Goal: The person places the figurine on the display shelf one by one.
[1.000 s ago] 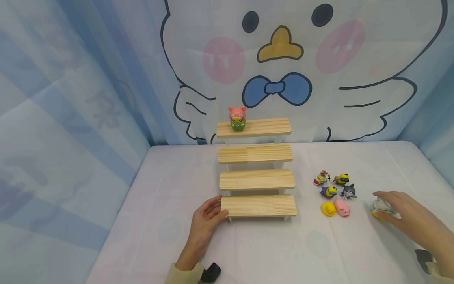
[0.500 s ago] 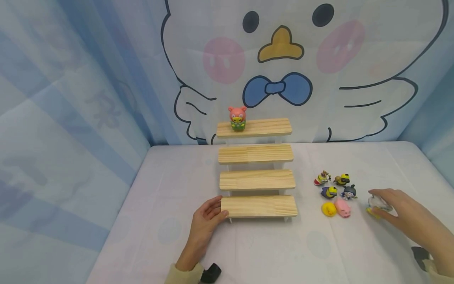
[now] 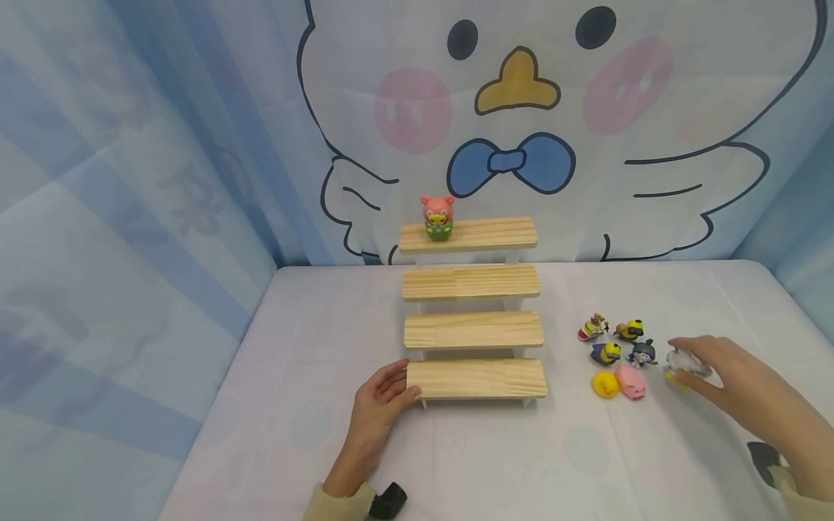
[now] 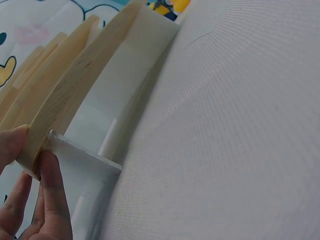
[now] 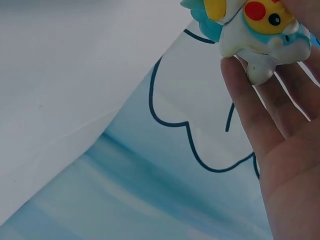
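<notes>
The left hand (image 3: 380, 411) pinches the left end of the lowest wooden shelf (image 3: 477, 378); in the left wrist view its thumb and fingers grip the shelf's end (image 4: 35, 145). On the right, the right hand (image 3: 743, 387) holds a white figurine (image 3: 688, 363) between thumb and fingers. Seen by the right wrist camera, that figurine (image 5: 257, 42) is white and light blue with a yellow, red-cheeked face. Left of it lie a yellow duck (image 3: 605, 385), a pink pig (image 3: 630, 381) and several small figures (image 3: 606, 353).
A pink and green figure (image 3: 439, 218) stands at the left of the top shelf (image 3: 495, 234). Two middle shelves (image 3: 470, 282) lie between the top and lowest ones. Behind the white table (image 3: 313, 318) hangs a printed curtain (image 3: 365, 43).
The right hand has moved left with the white figurine, closer to the group of small figures. The left hand has stayed on the lowest shelf.
</notes>
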`<action>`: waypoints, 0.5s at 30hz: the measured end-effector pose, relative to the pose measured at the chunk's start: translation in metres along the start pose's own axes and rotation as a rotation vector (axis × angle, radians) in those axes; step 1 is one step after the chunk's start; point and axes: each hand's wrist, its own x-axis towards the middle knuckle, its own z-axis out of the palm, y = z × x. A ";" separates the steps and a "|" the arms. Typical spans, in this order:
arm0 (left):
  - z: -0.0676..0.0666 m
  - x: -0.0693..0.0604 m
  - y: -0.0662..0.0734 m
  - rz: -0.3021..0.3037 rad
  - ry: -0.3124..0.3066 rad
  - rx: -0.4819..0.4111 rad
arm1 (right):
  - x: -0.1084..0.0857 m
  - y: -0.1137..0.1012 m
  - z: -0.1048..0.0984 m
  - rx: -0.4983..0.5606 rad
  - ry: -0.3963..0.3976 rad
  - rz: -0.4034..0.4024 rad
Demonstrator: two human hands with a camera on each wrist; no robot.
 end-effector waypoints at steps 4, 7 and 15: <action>0.000 0.000 0.000 0.001 -0.003 0.000 | 0.000 -0.005 -0.002 -0.008 0.033 -0.025; 0.000 0.000 0.000 0.001 -0.004 0.001 | 0.000 -0.009 -0.004 -0.011 0.062 -0.044; 0.000 0.000 0.000 0.001 0.000 -0.001 | 0.001 -0.019 -0.008 -0.019 0.146 -0.108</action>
